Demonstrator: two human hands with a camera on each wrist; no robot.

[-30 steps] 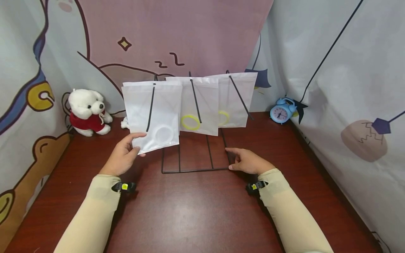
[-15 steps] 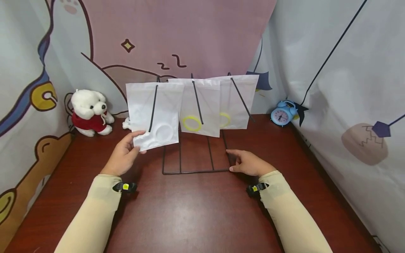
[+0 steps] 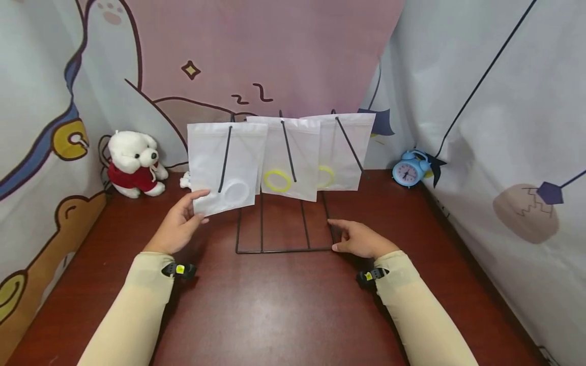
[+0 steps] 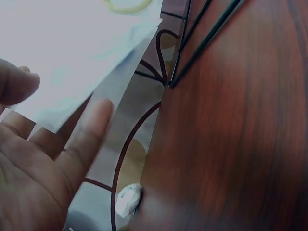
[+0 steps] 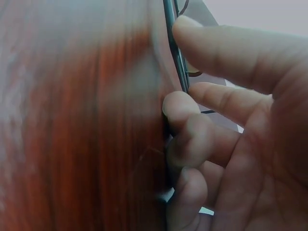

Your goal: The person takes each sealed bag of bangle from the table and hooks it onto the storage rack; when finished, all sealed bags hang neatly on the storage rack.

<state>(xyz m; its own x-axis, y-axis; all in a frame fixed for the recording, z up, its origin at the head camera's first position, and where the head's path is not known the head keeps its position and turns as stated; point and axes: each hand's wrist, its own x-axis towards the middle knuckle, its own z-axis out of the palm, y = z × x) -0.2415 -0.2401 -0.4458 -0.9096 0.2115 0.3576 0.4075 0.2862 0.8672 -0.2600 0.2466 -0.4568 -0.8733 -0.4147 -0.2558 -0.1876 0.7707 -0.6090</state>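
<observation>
A black wire rack (image 3: 284, 251) stands on the table, with white zip bags hanging from its hooks. My left hand (image 3: 176, 226) holds the lower left corner of the left bag (image 3: 210, 157); the bag's corner lies between thumb and fingers. A pale ring shape shows through this bag. Yellow rings show through the middle bag (image 3: 304, 152) and the right bag (image 3: 331, 147). My right hand (image 3: 359, 239) grips the front right corner of the rack's base. Thumb and fingers meet the rods there, the other fingers curled near the tabletop in the right wrist view.
A white plush dog (image 3: 133, 157) in a red top sits at the back left. At the back right stands a blue alarm clock (image 3: 407, 173). Printed fabric (image 3: 293, 51) hangs around the brown table (image 3: 270, 310). A small white object (image 3: 185, 180) lies behind the left bag.
The left bag's lower edge has shifted slightly back, and the doubled edge seen at its top left no longer shows. Both hands stay almost in place. The head view has tilted slightly.
</observation>
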